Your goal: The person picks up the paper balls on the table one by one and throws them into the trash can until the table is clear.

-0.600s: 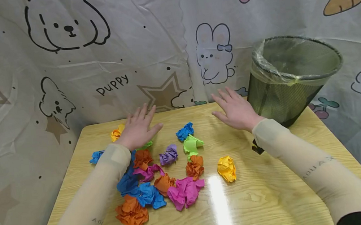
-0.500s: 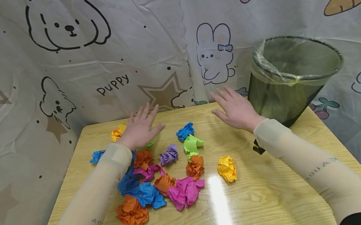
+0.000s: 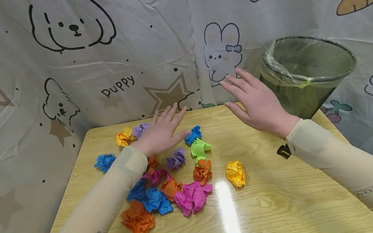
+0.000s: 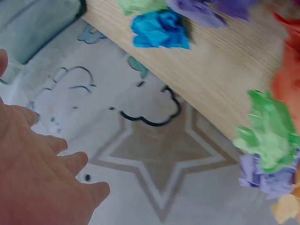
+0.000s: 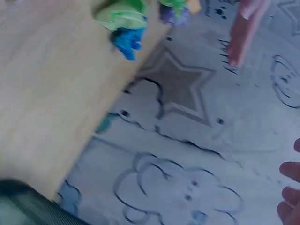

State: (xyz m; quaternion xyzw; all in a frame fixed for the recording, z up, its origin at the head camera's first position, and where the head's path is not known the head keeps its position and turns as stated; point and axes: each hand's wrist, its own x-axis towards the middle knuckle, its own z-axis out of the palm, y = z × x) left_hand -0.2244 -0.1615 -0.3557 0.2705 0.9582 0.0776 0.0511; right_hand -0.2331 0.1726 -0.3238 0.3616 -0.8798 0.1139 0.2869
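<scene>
My left hand (image 3: 162, 132) is held above the crumpled paper balls at the left, fingers spread and straight, holding nothing. Its sleeve hides some of the balls. Nearest to it are a purple paper ball (image 3: 140, 129), a yellow-orange one (image 3: 125, 137) and a blue one (image 3: 193, 135). In the left wrist view its fingers (image 4: 72, 161) reach out past the table's back edge. My right hand (image 3: 259, 100) is raised with straight fingers, nothing in it, and overlaps the left side of the mesh wastebasket (image 3: 319, 98). A yellow ball (image 3: 235, 174) lies apart, below the right hand.
Several more balls lie in a cluster: orange (image 3: 138, 219), magenta (image 3: 193, 197), blue (image 3: 157, 200) and light green (image 3: 200, 148). The wastebasket has a clear plastic liner (image 3: 283, 73) over its rim. A printed cloth (image 3: 164, 28) hangs behind the wooden table (image 3: 276, 205).
Both hands have lifted; the left has shifted right, uncovering the purple ball at the back, and the right has moved up and slightly right. The paper balls have stayed in place.
</scene>
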